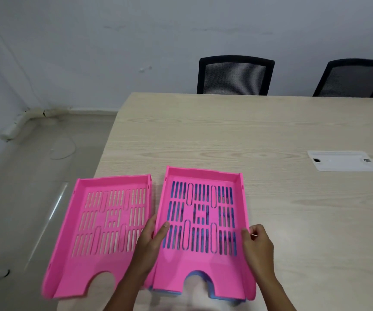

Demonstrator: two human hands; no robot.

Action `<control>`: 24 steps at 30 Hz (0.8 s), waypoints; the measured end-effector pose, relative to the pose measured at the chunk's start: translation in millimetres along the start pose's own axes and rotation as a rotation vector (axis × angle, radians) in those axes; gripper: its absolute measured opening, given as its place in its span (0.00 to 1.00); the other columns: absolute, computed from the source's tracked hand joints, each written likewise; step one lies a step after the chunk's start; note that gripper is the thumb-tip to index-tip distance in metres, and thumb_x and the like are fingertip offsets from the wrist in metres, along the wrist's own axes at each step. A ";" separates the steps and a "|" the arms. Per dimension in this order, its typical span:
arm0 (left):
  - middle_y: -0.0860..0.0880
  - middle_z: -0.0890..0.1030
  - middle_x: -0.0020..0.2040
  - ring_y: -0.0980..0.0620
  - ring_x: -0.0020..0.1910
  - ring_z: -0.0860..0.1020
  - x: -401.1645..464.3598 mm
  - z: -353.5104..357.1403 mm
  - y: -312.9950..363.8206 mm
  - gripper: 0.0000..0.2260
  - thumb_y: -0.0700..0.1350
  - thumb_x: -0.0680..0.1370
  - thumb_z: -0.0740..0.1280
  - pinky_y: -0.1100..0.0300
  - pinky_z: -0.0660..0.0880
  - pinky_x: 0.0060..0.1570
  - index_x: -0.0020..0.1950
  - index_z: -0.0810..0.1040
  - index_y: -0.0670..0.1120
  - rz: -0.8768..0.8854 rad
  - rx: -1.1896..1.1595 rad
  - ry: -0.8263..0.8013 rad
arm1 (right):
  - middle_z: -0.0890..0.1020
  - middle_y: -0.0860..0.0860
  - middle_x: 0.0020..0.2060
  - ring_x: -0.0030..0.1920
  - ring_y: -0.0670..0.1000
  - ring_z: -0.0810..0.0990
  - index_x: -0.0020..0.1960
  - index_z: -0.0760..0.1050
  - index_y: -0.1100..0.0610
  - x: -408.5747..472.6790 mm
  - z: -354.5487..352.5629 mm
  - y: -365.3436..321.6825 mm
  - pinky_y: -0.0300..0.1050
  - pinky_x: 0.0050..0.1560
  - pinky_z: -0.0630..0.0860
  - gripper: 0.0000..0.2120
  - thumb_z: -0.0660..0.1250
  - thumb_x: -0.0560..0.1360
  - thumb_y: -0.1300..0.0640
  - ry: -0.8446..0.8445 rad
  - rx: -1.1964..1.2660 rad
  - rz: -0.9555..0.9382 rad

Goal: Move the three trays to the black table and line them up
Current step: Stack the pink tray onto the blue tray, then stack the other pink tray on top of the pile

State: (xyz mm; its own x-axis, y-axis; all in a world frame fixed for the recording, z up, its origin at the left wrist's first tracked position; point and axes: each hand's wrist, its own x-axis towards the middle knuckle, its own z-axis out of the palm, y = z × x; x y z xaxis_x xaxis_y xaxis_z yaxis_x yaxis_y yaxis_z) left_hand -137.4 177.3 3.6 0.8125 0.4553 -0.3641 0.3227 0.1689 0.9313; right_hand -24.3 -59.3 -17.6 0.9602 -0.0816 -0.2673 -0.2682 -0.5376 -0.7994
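Observation:
Two pink slotted trays lie on a light wooden table [270, 135]. The left pink tray [95, 232] overhangs the table's left edge. The right pink tray [203, 221] sits stacked on a blue tray [223, 300], whose colour shows through the slots and at the front edge. My left hand [151, 241] grips the stacked pink tray's left wall, thumb inside. My right hand [257, 243] holds its right wall. No black table is in view.
Two black mesh office chairs [234, 75] [353, 78] stand behind the table's far edge. A white cable cover plate [341, 160] is set into the tabletop at right. Grey floor and a white cable duct [17, 126] lie to the left.

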 end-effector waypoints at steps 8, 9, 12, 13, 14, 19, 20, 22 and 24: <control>0.50 0.66 0.78 0.47 0.75 0.66 0.9 -0.1 -3.6 0.51 0.77 0.59 0.65 0.43 0.63 0.71 0.78 0.62 0.54 0.001 0.091 -0.006 | 0.72 0.54 0.31 0.31 0.52 0.68 0.38 0.66 0.57 -0.9 4.2 4.7 0.47 0.33 0.67 0.13 0.64 0.79 0.59 -0.011 0.020 0.018; 0.50 0.64 0.78 0.47 0.75 0.65 0.9 0.6 -3.7 0.48 0.74 0.62 0.65 0.42 0.62 0.72 0.78 0.60 0.55 -0.005 0.100 -0.014 | 0.73 0.53 0.32 0.31 0.52 0.69 0.38 0.67 0.57 -1.0 2.6 4.8 0.47 0.33 0.68 0.12 0.64 0.79 0.59 -0.019 0.019 0.018; 0.51 0.59 0.81 0.45 0.78 0.60 -1.1 4.3 -7.6 0.44 0.72 0.66 0.63 0.39 0.60 0.73 0.79 0.55 0.59 -0.024 0.180 -0.038 | 0.81 0.50 0.42 0.42 0.51 0.79 0.48 0.75 0.55 -4.2 -2.7 9.0 0.47 0.41 0.75 0.04 0.63 0.81 0.56 -0.066 0.024 0.005; 0.52 0.56 0.81 0.45 0.78 0.59 -2.3 6.1 -9.8 0.44 0.72 0.66 0.62 0.37 0.59 0.73 0.79 0.53 0.61 -0.032 0.209 -0.049 | 0.83 0.50 0.47 0.48 0.51 0.81 0.55 0.77 0.53 -5.3 -4.1 11.4 0.48 0.46 0.77 0.07 0.61 0.81 0.55 -0.090 0.021 0.005; 0.52 0.54 0.82 0.45 0.78 0.58 -3.7 8.3 -12.2 0.43 0.72 0.67 0.62 0.37 0.58 0.73 0.79 0.51 0.62 -0.035 0.230 -0.051 | 0.84 0.49 0.51 0.52 0.52 0.82 0.61 0.78 0.52 -5.8 -5.6 13.8 0.49 0.51 0.78 0.11 0.60 0.82 0.53 -0.119 0.012 0.006; 0.55 0.46 0.82 0.47 0.80 0.51 -10.5 19.9 -22.2 0.43 0.69 0.70 0.61 0.39 0.54 0.74 0.79 0.43 0.61 -0.063 0.286 -0.032 | 0.86 0.50 0.46 0.47 0.51 0.84 0.56 0.83 0.52 13.5 -16.6 7.7 0.50 0.47 0.81 0.16 0.59 0.83 0.49 -0.218 -0.011 0.019; 0.54 0.45 0.82 0.48 0.80 0.50 -9.2 21.2 -22.9 0.45 0.71 0.69 0.61 0.40 0.53 0.75 0.79 0.42 0.61 -0.057 0.303 -0.036 | 0.87 0.50 0.45 0.46 0.50 0.84 0.57 0.84 0.52 21.2 -17.9 3.8 0.48 0.45 0.80 0.16 0.59 0.82 0.49 -0.219 -0.008 0.008; 0.54 0.45 0.82 0.49 0.80 0.50 -2.5 23.6 -22.2 0.44 0.69 0.71 0.62 0.42 0.53 0.75 0.79 0.41 0.60 -0.059 0.304 -0.050 | 0.87 0.49 0.46 0.47 0.50 0.85 0.59 0.84 0.52 35.5 -19.1 -5.9 0.45 0.43 0.79 0.15 0.61 0.82 0.50 -0.218 -0.003 -0.015; 0.54 0.47 0.82 0.48 0.80 0.51 6.5 25.4 -17.8 0.40 0.63 0.77 0.63 0.43 0.54 0.75 0.80 0.41 0.58 -0.052 0.297 -0.055 | 0.87 0.48 0.46 0.48 0.51 0.85 0.60 0.84 0.52 46.2 -17.8 -12.6 0.44 0.44 0.79 0.15 0.61 0.82 0.51 -0.214 -0.005 -0.036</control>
State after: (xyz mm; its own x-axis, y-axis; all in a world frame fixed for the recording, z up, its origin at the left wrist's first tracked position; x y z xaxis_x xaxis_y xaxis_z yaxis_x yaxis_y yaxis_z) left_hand -125.5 155.1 -15.7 0.8133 0.4035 -0.4192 0.4861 -0.0755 0.8706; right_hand 24.9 -71.3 -10.3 0.9302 0.1178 -0.3476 -0.2334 -0.5412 -0.8079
